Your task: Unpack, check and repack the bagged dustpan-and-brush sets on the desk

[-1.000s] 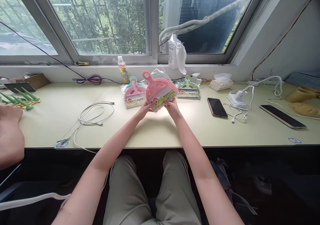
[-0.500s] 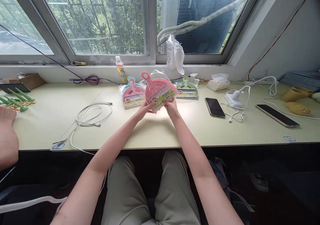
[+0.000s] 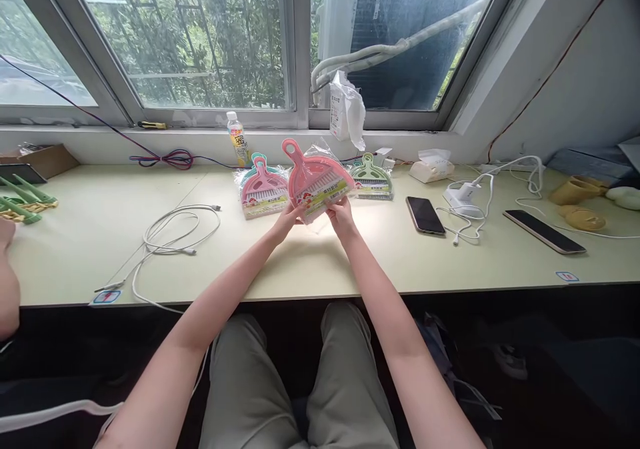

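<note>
A pink dustpan and brush set [image 3: 320,181] in clear plastic wrap is held up above the desk, tilted, with its handle to the upper left. My left hand [image 3: 289,221] is closed on its lower left edge, and my right hand [image 3: 341,214] pinches the lower right edge. Behind it on the left lies a wrapped set in pink and teal [image 3: 261,192], partly covered by the held one. A green wrapped set [image 3: 371,181] lies behind on the right.
White cable coils [image 3: 175,236] lie left on the desk [image 3: 240,269]. A phone [image 3: 425,215], a charger [image 3: 463,197], a second phone [image 3: 544,231] and a tissue pack [image 3: 432,165] are right. A bottle [image 3: 238,141] stands behind. Another person's arm [image 3: 7,282] reaches in at far left.
The view has shifted slightly, so the desk items sit a little further left. Both my hands keep hold of the pink set, nearly unmoved. The other person's arm shows less at the left edge.
</note>
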Tool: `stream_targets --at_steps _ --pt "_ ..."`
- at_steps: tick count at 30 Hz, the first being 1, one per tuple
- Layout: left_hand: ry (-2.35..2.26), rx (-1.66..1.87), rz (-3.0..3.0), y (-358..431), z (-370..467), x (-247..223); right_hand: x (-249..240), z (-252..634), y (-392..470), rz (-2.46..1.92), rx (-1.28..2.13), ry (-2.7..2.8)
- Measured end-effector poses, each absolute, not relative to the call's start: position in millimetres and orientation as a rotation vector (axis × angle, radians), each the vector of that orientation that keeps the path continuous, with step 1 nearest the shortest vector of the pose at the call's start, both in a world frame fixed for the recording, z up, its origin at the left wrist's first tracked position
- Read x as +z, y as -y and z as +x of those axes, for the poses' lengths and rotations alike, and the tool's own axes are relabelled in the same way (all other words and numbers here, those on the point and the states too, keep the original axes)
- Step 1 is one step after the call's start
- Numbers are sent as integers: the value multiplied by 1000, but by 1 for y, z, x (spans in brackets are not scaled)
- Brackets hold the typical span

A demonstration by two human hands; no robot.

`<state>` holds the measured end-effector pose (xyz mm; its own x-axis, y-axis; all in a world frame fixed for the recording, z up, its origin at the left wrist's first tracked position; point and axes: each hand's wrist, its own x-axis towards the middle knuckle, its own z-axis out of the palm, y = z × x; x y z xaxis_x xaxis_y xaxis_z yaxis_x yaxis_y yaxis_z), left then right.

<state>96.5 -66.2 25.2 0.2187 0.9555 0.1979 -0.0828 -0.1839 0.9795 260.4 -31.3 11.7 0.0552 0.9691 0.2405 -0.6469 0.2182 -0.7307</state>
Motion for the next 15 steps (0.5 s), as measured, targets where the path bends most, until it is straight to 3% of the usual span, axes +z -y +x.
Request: stream_targets --at_steps 15 --pt "-855 1239 1339 62 96 23 23 269 38 -447 1383 896"
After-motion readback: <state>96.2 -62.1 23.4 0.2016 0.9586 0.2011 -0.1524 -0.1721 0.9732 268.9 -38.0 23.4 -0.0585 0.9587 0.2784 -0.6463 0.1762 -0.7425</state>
